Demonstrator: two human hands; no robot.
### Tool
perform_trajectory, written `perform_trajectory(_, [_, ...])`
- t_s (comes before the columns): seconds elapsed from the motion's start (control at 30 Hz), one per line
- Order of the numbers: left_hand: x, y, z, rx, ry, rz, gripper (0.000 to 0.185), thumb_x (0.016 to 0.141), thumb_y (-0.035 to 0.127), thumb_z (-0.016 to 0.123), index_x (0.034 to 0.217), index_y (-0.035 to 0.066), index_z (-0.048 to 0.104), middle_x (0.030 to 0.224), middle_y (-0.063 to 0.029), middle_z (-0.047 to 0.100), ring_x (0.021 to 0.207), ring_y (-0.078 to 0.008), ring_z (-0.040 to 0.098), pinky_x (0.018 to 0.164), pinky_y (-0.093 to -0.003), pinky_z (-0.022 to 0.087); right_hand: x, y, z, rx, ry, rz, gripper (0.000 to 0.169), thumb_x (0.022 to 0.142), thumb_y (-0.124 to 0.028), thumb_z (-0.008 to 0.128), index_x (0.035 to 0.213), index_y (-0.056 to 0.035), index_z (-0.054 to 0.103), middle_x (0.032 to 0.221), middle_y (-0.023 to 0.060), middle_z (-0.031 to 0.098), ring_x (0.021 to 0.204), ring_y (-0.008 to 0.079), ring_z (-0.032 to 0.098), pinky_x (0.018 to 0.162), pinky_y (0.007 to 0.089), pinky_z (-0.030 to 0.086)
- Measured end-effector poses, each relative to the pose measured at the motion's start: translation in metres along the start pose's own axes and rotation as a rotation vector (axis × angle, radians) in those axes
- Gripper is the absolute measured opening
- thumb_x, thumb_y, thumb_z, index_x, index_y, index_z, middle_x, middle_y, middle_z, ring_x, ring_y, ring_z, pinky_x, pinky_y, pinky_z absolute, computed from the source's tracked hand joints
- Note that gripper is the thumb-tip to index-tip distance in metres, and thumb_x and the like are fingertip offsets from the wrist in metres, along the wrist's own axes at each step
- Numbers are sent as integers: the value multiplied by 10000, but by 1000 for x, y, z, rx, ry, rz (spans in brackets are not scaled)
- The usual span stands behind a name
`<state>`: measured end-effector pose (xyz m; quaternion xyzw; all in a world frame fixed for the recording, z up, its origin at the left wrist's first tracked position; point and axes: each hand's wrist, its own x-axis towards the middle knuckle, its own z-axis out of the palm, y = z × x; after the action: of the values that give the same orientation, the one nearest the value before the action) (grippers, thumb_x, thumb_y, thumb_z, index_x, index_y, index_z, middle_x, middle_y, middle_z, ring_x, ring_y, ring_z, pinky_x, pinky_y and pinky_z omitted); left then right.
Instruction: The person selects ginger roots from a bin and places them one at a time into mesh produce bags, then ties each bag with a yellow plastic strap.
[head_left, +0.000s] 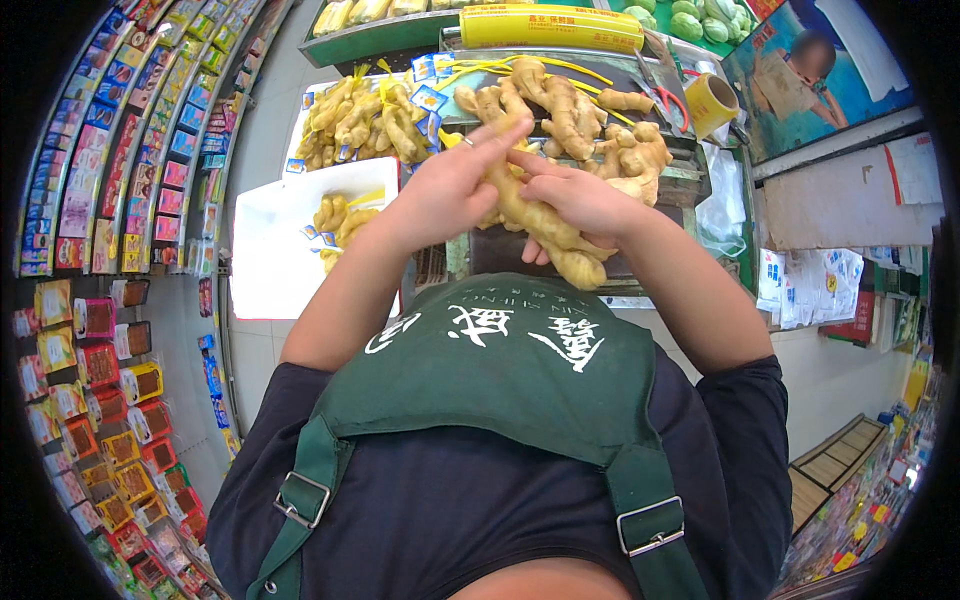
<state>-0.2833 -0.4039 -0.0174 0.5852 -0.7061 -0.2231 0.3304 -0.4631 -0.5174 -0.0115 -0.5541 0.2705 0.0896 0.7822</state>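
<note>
Both hands are at a piece of ginger root (536, 217) that looks wrapped in fine yellow mesh and slants down towards the green apron. My left hand (454, 184), with a ring on one finger, is at its upper end; its fingers lie across the ginger, slightly blurred. My right hand (574, 199) holds the middle, with fingertips showing beneath. A yellow net end (450, 139) sticks out beside my left fingers. Loose ginger roots (566, 112) lie just beyond the hands. Netted ginger with blue-and-white tags (356, 116) is piled to the left.
A white foam box (281, 251) at the left holds more netted ginger (337, 217). Yellow strips (570, 69), scissors with red handles (670, 105) and a roll of yellow wrap (551, 28) lie at the far side. Thin plastic bags (721, 199) hang at right; packed shelves (112, 150) stand left.
</note>
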Motion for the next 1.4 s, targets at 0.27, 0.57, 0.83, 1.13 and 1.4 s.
perform_trajectory(0.27, [-16,48,7,152,-96,19,783,798,-33,531,1526,173,331,1437,-235,452,1003,-419,634,871,-459,528,54,21,-3,435,-20,-57,329,999,-379,521,1125,-88,611,1012,96,672,881,237,676,705,390,577])
perform_trajectory(0.57, [-35,56,4,105,-3,67,818,780,-16,517,1543,136,267,1493,-165,420,929,-376,667,781,-448,549,10,34,22,751,-244,-268,436,1000,-253,552,1359,-26,454,1325,137,549,1196,242,565,1027,405,468])
perform_trajectory(0.83, [-32,70,8,-89,-163,36,785,823,-39,471,1555,154,264,1382,-264,473,950,-426,611,862,-447,503,19,45,18,-563,275,-496,214,977,-166,556,1099,-11,640,1003,116,702,982,281,663,817,390,539])
perform_trajectory(1.13, [-40,52,-52,-849,361,-176,558,893,-71,474,1447,-12,429,1405,-84,543,669,-36,586,657,-192,522,-57,-40,23,-1706,399,-923,177,846,-230,657,898,-71,602,943,58,637,1027,243,592,1077,456,388])
perform_trajectory(1.4, [-31,67,-47,-715,318,-138,464,897,-25,580,1357,-30,525,1239,-64,616,877,-83,613,755,-222,523,-52,-63,26,-1580,414,-1277,72,765,-144,605,823,-109,583,816,21,579,921,225,588,1058,433,398])
